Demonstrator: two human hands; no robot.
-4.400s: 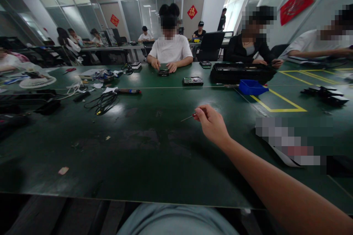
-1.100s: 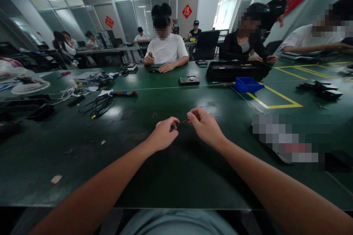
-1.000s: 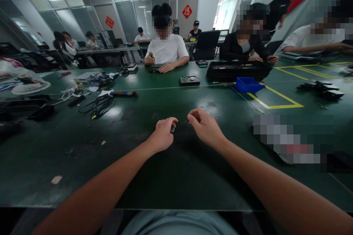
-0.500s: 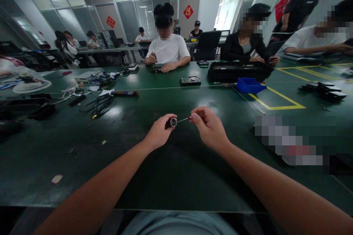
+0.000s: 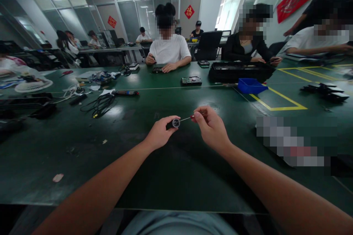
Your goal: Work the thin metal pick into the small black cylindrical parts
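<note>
Both hands are up over the green table (image 5: 171, 176), meeting at mid-bench. The left hand (image 5: 159, 133) is closed round a small dark cylindrical part (image 5: 174, 122), its ringed end face turned out toward the other hand, probably so the opening is reachable. The right hand (image 5: 211, 128) pinches the red-handled end of a thin screwdriver (image 5: 185, 119) between thumb and fingertips, remaining fingers curled; the fine shaft runs from that pinch straight left, its tip at the face of the part, contact looks likely but too small to confirm. Light pinch suits a tool this slim. Part and tool are both held clear of the table surface, not resting on it. Beyond the grip, across the bench: a circuit board (image 5: 191, 80), a blue bin (image 5: 250, 86), a black tray (image 5: 239, 71), loose black cables (image 5: 99, 103) far left of the grip. Other people are seated opposite, their hands at their own work.
</note>
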